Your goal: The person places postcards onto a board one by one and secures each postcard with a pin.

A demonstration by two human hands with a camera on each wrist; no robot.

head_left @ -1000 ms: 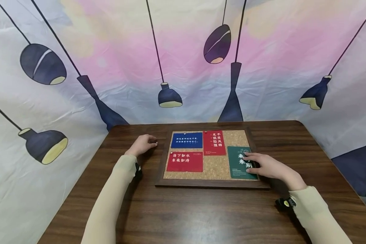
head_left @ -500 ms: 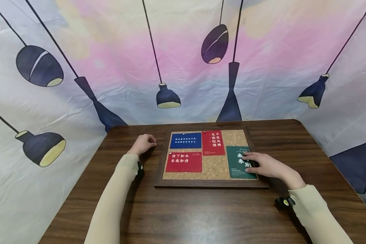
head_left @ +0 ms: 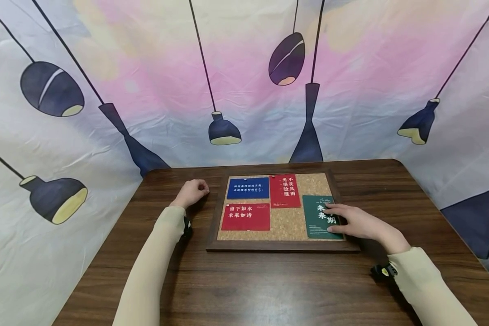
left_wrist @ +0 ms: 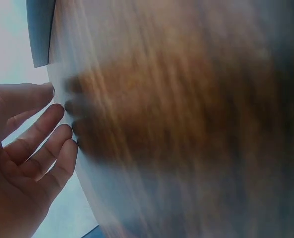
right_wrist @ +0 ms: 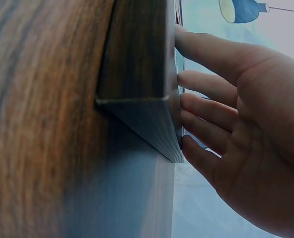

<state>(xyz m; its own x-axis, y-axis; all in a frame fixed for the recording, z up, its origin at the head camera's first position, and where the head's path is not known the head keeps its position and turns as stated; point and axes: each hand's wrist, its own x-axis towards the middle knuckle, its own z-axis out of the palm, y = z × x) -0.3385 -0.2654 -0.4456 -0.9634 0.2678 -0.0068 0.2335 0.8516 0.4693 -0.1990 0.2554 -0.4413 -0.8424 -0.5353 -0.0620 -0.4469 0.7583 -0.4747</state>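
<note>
A cork board (head_left: 287, 222) in a dark wooden frame lies on the table, with several cards on it. At its right side, a green card (head_left: 315, 222) with white lettering has the fingers of my right hand (head_left: 356, 222) resting on it. The right wrist view shows those fingertips on the board's face, just past the frame edge. My left hand (head_left: 190, 192) rests on the table left of the board, fingers loosely bent. In the left wrist view its fingertips meet the tabletop, and nothing shows between them.
A blue card (head_left: 248, 188) and a red card (head_left: 246, 217) are on the board's left half; another red card (head_left: 285, 192) is at its upper middle. Small pins show at their top edges. Behind the wooden table (head_left: 261, 290) hangs a cloth (head_left: 167, 68) printed with lamps.
The fingers of my left hand have drawn in slightly, and a small white spot at their tips no longer shows. My right hand stays on the green card.
</note>
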